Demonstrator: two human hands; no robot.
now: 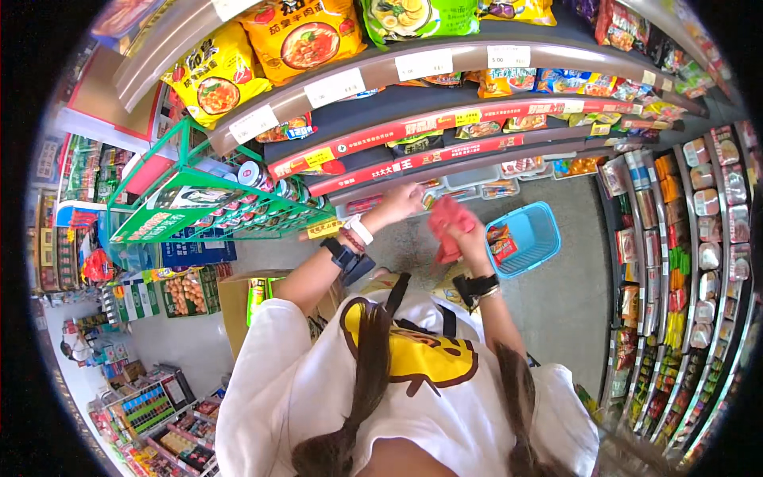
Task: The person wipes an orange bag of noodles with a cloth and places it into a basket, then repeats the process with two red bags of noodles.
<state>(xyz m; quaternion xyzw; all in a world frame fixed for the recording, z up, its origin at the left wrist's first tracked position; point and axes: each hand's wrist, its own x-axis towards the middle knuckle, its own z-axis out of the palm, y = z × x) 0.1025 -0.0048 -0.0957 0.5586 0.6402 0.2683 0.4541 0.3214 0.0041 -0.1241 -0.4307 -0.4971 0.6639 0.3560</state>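
In my right hand (468, 238) is a crumpled red cloth (448, 223), held in front of me and left of a light blue plastic basket (539, 262). Red and orange snack packets (502, 243) lie inside that basket. My left hand (405, 200) reaches toward the lowest shelf, close to small packets in clear plastic bins (499, 189); its fingers are bent and too blurred to tell whether they touch or hold anything. Above both hands are shelf rows with red price strips (417, 128) and bagged instant noodles (304, 42).
A green wire rack (220, 206) with cups and jars stands at the left, close to my left forearm. An open cardboard box (235, 304) is beside my left elbow. Curved shelves of packaged food (650, 238) line the right side, beyond the grey floor (572, 310).
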